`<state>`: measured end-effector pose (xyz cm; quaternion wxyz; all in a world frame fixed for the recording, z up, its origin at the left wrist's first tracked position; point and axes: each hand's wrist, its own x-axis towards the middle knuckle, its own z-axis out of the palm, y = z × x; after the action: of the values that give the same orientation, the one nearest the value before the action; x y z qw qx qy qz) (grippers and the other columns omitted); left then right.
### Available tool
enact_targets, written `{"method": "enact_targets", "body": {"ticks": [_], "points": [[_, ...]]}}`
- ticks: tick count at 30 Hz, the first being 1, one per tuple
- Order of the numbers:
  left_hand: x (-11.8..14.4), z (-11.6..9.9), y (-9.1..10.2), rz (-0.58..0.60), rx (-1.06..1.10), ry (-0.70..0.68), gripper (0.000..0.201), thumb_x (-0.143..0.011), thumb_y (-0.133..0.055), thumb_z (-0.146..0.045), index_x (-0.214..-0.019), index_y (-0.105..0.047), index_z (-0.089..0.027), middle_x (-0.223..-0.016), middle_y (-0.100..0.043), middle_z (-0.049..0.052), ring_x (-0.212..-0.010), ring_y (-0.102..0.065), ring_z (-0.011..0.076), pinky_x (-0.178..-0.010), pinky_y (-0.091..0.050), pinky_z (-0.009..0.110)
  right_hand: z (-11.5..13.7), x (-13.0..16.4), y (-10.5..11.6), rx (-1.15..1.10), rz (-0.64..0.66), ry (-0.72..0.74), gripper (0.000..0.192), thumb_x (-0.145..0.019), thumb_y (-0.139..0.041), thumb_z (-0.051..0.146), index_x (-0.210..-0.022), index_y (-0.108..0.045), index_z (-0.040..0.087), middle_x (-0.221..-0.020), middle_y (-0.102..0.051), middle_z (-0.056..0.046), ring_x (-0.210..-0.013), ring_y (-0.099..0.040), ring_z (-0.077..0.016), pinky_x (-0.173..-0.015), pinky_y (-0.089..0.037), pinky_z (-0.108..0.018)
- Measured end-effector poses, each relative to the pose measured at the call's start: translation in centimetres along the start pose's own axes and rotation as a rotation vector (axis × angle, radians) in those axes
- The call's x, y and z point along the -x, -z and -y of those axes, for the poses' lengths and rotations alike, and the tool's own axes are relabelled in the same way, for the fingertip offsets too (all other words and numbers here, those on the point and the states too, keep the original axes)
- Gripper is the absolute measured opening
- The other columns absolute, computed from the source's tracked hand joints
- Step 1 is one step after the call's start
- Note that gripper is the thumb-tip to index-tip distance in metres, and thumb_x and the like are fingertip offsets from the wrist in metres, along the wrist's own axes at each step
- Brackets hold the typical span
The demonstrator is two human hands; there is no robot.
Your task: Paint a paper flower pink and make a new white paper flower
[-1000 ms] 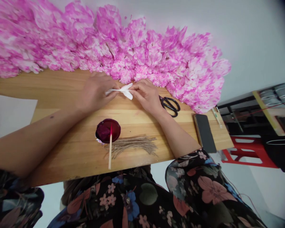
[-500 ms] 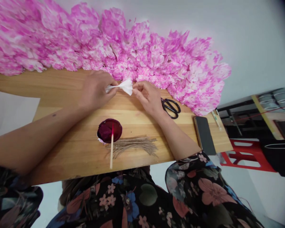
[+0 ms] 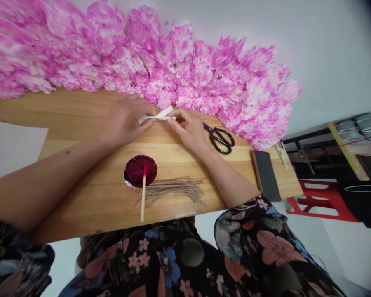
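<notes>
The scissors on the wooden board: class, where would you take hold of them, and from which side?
Grip the scissors by the black loop handles, coming from the right. The loops point toward the phone, clear of everything, while the blades point toward the right hand.

No writing, label, brand, number or sign can be read anywhere in the view. The flat black rectangular phone [image 3: 266, 175] lying on the light wooden counter [image 3: 80, 198] shows a blank dark face. The black-handled metal scissors [image 3: 220, 138] carry no mark that can be made out, and the grey cases [image 3: 358, 123] at the right edge are too blurred to tell.
</notes>
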<state>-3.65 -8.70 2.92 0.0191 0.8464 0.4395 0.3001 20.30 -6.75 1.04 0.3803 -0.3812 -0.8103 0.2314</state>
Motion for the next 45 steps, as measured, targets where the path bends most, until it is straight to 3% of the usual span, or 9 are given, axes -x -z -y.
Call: {"method": "enact_targets", "body": {"ticks": [6,10,14,17,21,28,45], "points": [[0.0,0.3,0.1,0.012,-0.054,0.009,0.025,-0.104,-0.049,-0.038,-0.101,-0.071,-0.026,-0.099,-0.076,0.005,-0.097,-0.065,0.0246,-0.086,-0.052,0.046,-0.8,-0.3,0.8,0.034,-0.077,-0.024,0.036,-0.105,-0.057,0.055,-0.096,-0.069,0.022,-0.092,-0.072,-0.003,-0.085,-0.064,-0.0179,-0.082,-0.053,-0.035],[0.0,0.6,0.1,0.001,-0.036,0.008,0.021,-0.103,-0.052,-0.038,-0.099,-0.069,-0.026,-0.1,-0.077,0.006,-0.098,-0.066,0.0247,-0.086,-0.051,0.046,-0.7,-0.5,1.6,0.064,-0.154,0.057,0.035,-0.107,-0.054,0.054,-0.102,-0.07,0.024,-0.102,-0.073,-0.005,-0.098,-0.066,-0.0219,-0.093,-0.054,-0.043],[0.0,0.4,-0.1,0.013,-0.003,-0.003,0.023,-0.104,-0.052,-0.04,-0.099,-0.07,-0.026,-0.1,-0.077,0.007,-0.1,-0.068,0.0273,-0.087,-0.05,0.046,0.3,-0.5,1.8,0.15,-0.048,0.192,0.038,-0.103,-0.06,0.059,-0.126,-0.07,0.03,-0.125,-0.072,-0.007,-0.123,-0.063,-0.0301,-0.113,-0.047,-0.057],[0.1,0.1,-0.3,0.016,0.04,-0.005,0.023,-0.103,-0.053,-0.041,-0.101,-0.071,-0.027,-0.105,-0.079,0.006,-0.103,-0.069,0.0284,-0.091,-0.05,0.046,1.0,-0.5,1.4,0.214,0.067,0.261,0.045,-0.102,-0.062,0.062,-0.136,-0.066,0.033,-0.134,-0.071,-0.007,-0.132,-0.059,-0.0317,-0.12,-0.041,-0.059],[0.2,-0.1,-0.5,0.013,0.069,0.002,0.022,-0.101,-0.054,-0.038,-0.106,-0.073,-0.029,-0.106,-0.079,0.007,-0.109,-0.068,0.0296,-0.097,-0.049,0.046,1.1,-0.4,0.9,0.28,0.103,0.253,0.044,-0.103,-0.059,0.061,-0.132,-0.069,0.03,-0.128,-0.074,-0.009,-0.126,-0.061,-0.0316,-0.116,-0.043,-0.056],[0.1,-0.3,-0.2,0.077,0.068,0.007,0.024,-0.101,-0.053,-0.041,-0.104,-0.074,-0.028,-0.105,-0.078,0.006,-0.107,-0.067,0.0292,-0.097,-0.047,0.044,1.0,-0.2,0.7,0.306,0.055,0.229,0.039,-0.109,-0.048,0.056,-0.101,-0.073,0.027,-0.097,-0.074,-0.005,-0.1,-0.062,-0.0261,-0.1,-0.046,-0.046],[0.0,-0.3,-0.3,0.099,0.067,0.018,0.021,-0.098,-0.055,-0.037,-0.103,-0.073,-0.026,-0.099,-0.077,0.005,-0.104,-0.068,0.0275,-0.097,-0.048,0.044,1.1,-0.3,0.5,0.3,0.055,0.232,0.043,-0.11,-0.047,0.059,-0.097,-0.071,0.026,-0.093,-0.072,-0.005,-0.098,-0.062,-0.0256,-0.097,-0.045,-0.046]]}}
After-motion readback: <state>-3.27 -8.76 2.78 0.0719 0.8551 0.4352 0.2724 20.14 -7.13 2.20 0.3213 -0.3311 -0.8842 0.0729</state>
